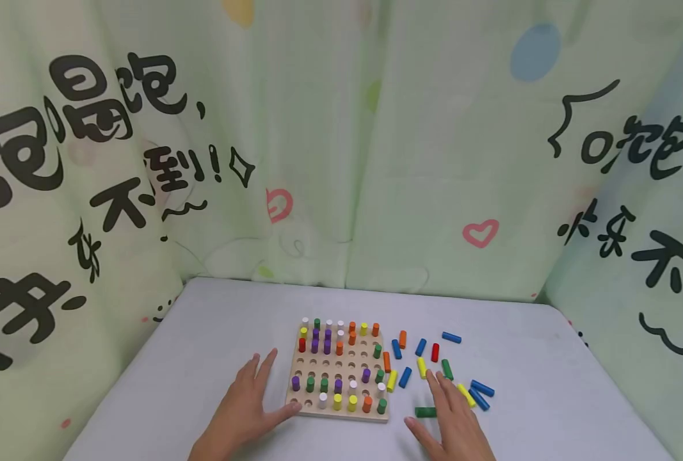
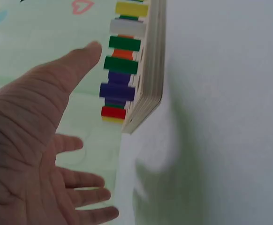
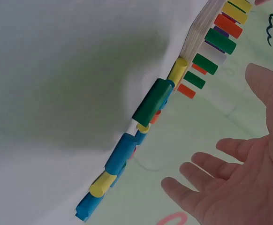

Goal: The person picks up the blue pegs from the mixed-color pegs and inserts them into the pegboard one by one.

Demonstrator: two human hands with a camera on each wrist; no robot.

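A wooden pegboard (image 1: 331, 358) holds upright colored pegs, mostly along its back, front and right side; the middle rows show bare holes. My left hand (image 1: 246, 400) is at the board's left side, fingers spread, with the thumb near the front left corner. In the left wrist view that hand (image 2: 38, 131) holds nothing. On the right, my right hand (image 1: 453, 416) hovers over loose pegs with fingers extended. A green peg (image 1: 425, 412) lies by its thumb, partly covered in the head view. The right wrist view shows the palm of this hand (image 3: 239, 164) bare.
Right of the board lie scattered pegs, including a red peg (image 1: 435, 352), a blue peg (image 1: 451, 337) and an orange peg (image 1: 402, 339). The white table (image 1: 214, 320) is enclosed by a pale green curtain (image 1: 318, 256) with printed characters.
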